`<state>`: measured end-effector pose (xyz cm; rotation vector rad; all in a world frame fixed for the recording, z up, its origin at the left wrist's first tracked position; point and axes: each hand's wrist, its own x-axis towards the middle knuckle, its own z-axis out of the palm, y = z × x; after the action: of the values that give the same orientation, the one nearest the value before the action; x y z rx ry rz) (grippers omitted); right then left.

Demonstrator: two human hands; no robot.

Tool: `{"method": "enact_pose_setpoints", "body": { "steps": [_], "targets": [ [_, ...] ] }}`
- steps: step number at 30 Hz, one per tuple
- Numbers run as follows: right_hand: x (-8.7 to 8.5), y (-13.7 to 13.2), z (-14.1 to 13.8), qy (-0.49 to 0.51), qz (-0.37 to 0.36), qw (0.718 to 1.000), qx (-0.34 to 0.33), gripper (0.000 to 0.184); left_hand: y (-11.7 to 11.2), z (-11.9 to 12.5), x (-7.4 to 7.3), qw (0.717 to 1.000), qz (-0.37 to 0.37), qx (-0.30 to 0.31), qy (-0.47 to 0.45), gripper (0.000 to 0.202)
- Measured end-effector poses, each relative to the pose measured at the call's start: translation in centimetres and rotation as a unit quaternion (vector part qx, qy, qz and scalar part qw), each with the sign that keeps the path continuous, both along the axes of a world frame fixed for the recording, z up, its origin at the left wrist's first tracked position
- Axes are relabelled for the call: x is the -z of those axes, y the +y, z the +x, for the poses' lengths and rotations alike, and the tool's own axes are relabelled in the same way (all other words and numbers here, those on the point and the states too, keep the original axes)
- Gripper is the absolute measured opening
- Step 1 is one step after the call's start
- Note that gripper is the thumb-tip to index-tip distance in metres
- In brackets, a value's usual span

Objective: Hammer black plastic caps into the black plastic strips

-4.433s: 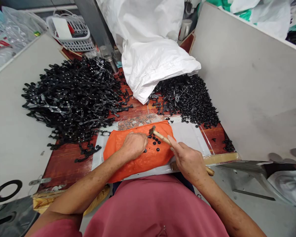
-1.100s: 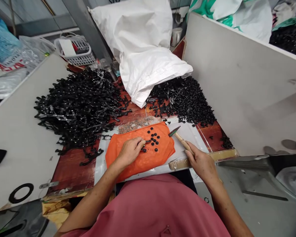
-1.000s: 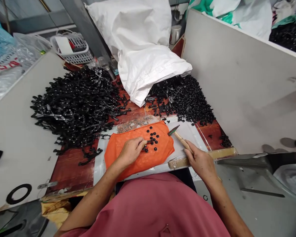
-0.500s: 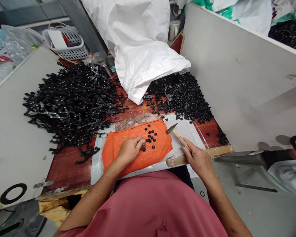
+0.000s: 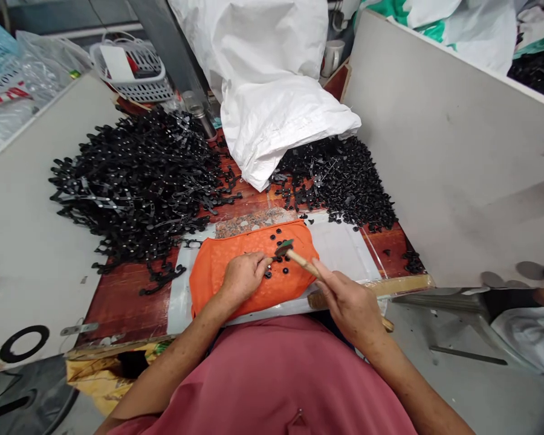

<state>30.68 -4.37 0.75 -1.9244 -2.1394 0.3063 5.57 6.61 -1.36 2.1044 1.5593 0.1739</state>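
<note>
My right hand [image 5: 351, 299] is wrapped round the wooden handle of a hammer [image 5: 303, 264]. The hammer's dark, partly green head lies over the orange cloth [image 5: 222, 269], above several small round black plastic pieces. My left hand [image 5: 243, 275] rests on the cloth, thumb and fingers pinched on a small black plastic piece [image 5: 275, 258] that is mostly hidden by the fingertips and the hammer head. Round black pieces with central holes, such as one black disc [image 5: 285, 270], lie loose on the cloth around the fingertips.
A tall heap of black plastic strips [image 5: 136, 181] stands at the left. Small black pieces [image 5: 344, 181] are piled at the right, partly under a white sack [image 5: 276, 109]. Grey boards [image 5: 444, 151] flank the red table [image 5: 131, 302]. A white basket [image 5: 145, 90] stands behind.
My right hand has swung the hammer left, from the cloth's right edge to over the black pieces by my left fingertips. The left hand keeps its pinch; the view has shifted slightly.
</note>
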Motion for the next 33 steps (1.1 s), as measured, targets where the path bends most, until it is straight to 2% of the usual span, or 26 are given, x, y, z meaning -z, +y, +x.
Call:
{"method": "enact_pose_setpoints", "body": {
  "steps": [2, 6, 8, 10, 12, 14, 16, 17, 19, 21, 23, 25, 28, 30, 33],
  "targets": [
    [0.3, 0.0, -0.3, -0.032, -0.026, 0.999, -0.007, 0.049, 0.0, -0.1, 0.1, 1.0, 0.001, 0.006, 0.012, 0.032],
    [0.2, 0.1, -0.5, -0.044, -0.005, 0.999, 0.008, 0.05, -0.1, 0.0, 0.3, 0.999, 0.003, 0.013, 0.031, 0.034],
    [0.1, 0.3, -0.6, -0.068, -0.024, 0.997, -0.002, 0.049, 0.0, 0.2, 0.4, 1.0, -0.004, 0.012, 0.028, 0.034],
    [0.2, 0.6, -0.8, -0.091, -0.052, 0.994, -0.014, 0.05, 0.1, 0.2, 0.3, 1.0, -0.012, 0.014, 0.012, 0.033],
    [0.4, 0.8, -0.8, -0.095, -0.058, 0.994, -0.017, 0.051, 0.2, -0.3, -0.1, 0.999, 0.013, 0.016, -0.03, 0.028],
    [0.7, 0.8, -0.7, -0.09, -0.049, 0.995, -0.011, 0.051, 0.1, -1.4, -0.7, 0.994, 0.088, -0.012, -0.07, 0.03],
    [1.1, 0.6, -0.6, -0.083, -0.042, 0.996, -0.003, 0.051, -0.4, -3.1, -1.2, 0.979, 0.167, -0.087, -0.073, 0.034],
    [1.3, 0.5, -0.5, -0.079, -0.039, 0.996, 0.001, 0.052, -0.9, -3.9, -1.3, 0.974, 0.177, -0.126, -0.058, 0.032],
    [1.9, 0.2, -0.4, -0.067, -0.035, 0.997, 0.004, 0.053, -2.1, -5.2, -1.2, 0.979, 0.113, -0.165, -0.03, 0.035],
    [2.3, 0.0, -0.3, -0.05, -0.027, 0.998, 0.003, 0.052, -3.3, -5.6, -0.9, 0.989, 0.0, -0.145, -0.031, 0.045],
    [2.7, -0.1, -0.2, -0.034, -0.018, 0.999, -0.002, 0.052, -3.9, -4.9, -0.6, 0.989, -0.057, -0.123, -0.052, 0.046],
    [2.8, -0.1, -0.1, -0.028, -0.013, 0.999, -0.006, 0.052, -3.5, -3.6, -0.6, 0.988, -0.038, -0.138, -0.057, 0.04],
    [2.8, -0.1, -0.1, -0.037, -0.011, 0.999, -0.012, 0.052, -1.6, -1.7, -0.9, 0.985, 0.01, -0.167, -0.03, 0.031],
    [2.7, -0.1, -0.2, -0.042, -0.006, 0.999, -0.016, 0.05, -0.2, -0.9, -0.8, 0.984, 0.016, -0.177, -0.022, 0.027],
    [2.5, 0.2, -0.5, -0.034, 0.001, 0.999, -0.024, 0.049, 1.0, -0.6, -0.4, 0.977, 0.003, -0.193, -0.095, 0.027]
  ]
}}
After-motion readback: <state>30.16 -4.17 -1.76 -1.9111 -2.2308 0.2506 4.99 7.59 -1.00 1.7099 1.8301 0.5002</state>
